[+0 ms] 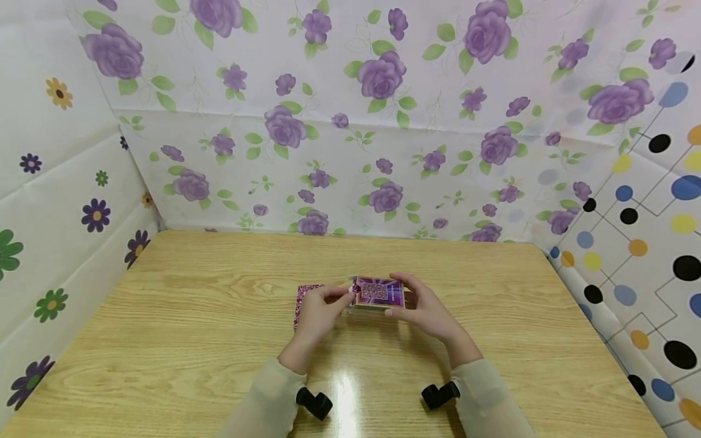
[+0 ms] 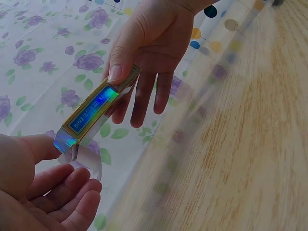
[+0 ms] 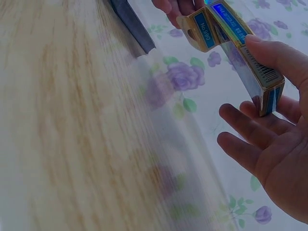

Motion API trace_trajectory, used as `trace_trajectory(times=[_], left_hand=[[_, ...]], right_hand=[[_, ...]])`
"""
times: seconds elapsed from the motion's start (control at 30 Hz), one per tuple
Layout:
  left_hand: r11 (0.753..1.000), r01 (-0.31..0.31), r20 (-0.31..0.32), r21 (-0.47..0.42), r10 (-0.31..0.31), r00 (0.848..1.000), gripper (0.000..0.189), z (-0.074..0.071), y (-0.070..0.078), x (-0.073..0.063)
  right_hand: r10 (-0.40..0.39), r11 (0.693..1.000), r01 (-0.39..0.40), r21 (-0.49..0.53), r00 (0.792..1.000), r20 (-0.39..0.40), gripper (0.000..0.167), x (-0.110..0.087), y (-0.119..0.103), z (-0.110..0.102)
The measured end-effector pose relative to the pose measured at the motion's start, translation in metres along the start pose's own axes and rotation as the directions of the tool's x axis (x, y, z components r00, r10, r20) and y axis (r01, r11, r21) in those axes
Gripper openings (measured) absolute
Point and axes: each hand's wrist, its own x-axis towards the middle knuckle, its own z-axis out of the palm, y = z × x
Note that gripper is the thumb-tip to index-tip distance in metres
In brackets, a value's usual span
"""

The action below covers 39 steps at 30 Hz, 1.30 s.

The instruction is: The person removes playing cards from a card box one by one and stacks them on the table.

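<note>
Both hands hold a purple playing card box [image 1: 380,292] with gold edging just over the table. My right hand [image 1: 424,311] grips its right end between thumb and fingers, the lower fingers spread loose in the right wrist view. At the left end, my left hand [image 1: 319,313] pinches the box by its opened end, its other fingers loosely bent. The end flap [image 3: 202,32], marked "No 990", hangs out from the box in the right wrist view. Partly hidden behind the left hand, a pink-and-white patterned card or deck [image 1: 301,299] lies on the table.
The wooden table [image 1: 191,340] runs back to a wall covering with purple roses [image 1: 383,198]. Flower-print sheeting [image 1: 95,216] stands at the left, dotted sheeting [image 1: 624,292] at the right. A black wrist camera [image 1: 314,403] sits at the left sleeve, another [image 1: 440,395] at the right.
</note>
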Motion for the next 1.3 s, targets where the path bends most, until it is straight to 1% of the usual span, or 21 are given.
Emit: trace_trajectory(times=[0.23,0.43,0.57,0.7,0.83,1.07,1.3], left_hand=[[0.998,-0.045,0.015,0.040,0.044,0.999,0.020,0.0014,-0.0012,-0.0007],[0.997,-0.058,0.032,0.059,0.057,0.998,0.020,0.0016,-0.0027,-0.0003],[0.997,-0.049,0.037,0.060,0.047,0.998,0.020,0.0008,-0.0019,-0.0007],[0.999,-0.031,0.038,0.036,0.029,0.999,0.020,0.0003,-0.0002,-0.0012],[0.999,-0.029,0.041,0.028,0.028,0.999,0.021,-0.0008,0.0002,-0.0008],[0.999,-0.010,0.015,0.037,0.009,1.000,0.021,-0.0011,0.0010,-0.0002],[1.000,0.010,-0.012,0.005,-0.010,1.000,0.021,-0.0008,0.0005,0.0017]], right_hand=[[-0.008,1.000,0.008,0.014,1.000,0.003,0.079,0.0003,0.0013,-0.0010],[-0.014,1.000,0.014,0.026,1.000,0.001,0.074,-0.0004,0.0003,-0.0009],[-0.025,0.999,0.025,0.031,1.000,-0.001,0.072,-0.0005,-0.0006,-0.0006],[-0.027,0.999,0.027,0.029,1.000,-0.003,0.072,-0.0007,-0.0018,-0.0003],[-0.032,0.999,0.032,0.018,0.999,-0.006,0.073,-0.0005,-0.0016,-0.0006],[-0.032,0.999,0.032,0.023,0.999,-0.010,0.072,0.0004,-0.0005,-0.0016],[-0.034,0.999,0.034,0.012,0.999,-0.009,0.071,-0.0013,-0.0008,-0.0030]])
